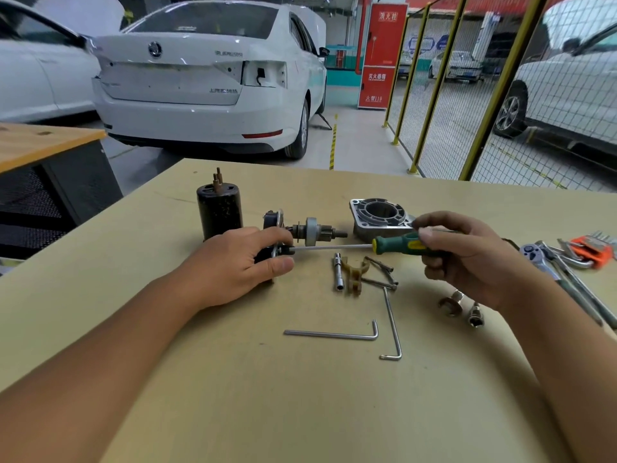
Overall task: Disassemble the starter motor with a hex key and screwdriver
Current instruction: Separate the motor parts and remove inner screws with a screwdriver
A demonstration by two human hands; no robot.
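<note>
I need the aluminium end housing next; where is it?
Head view: the aluminium end housing sits right of centre on the table, just beyond the screwdriver handle.

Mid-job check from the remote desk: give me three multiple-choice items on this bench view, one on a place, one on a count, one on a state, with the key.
1. Where does the black cylindrical motor housing stand?
A. upright on the table, beyond the left hand
B. lying beside the orange hex key holder
C. inside the aluminium end bracket

2. How many loose L-shaped steel hex keys lie on the beige table nearest the camera?
A. none
B. two
C. five

3. What is the right hand doing?
A. resting flat and empty
B. gripping the green-and-yellow screwdriver
C. lifting the ratchet

Key: 1 A, it stands on end just past the left hand. 2 B, one hex key lies level and another runs away from the camera. 3 B, its fingers curl round the handle, the shaft pointing at the part that the left hand holds.
</note>
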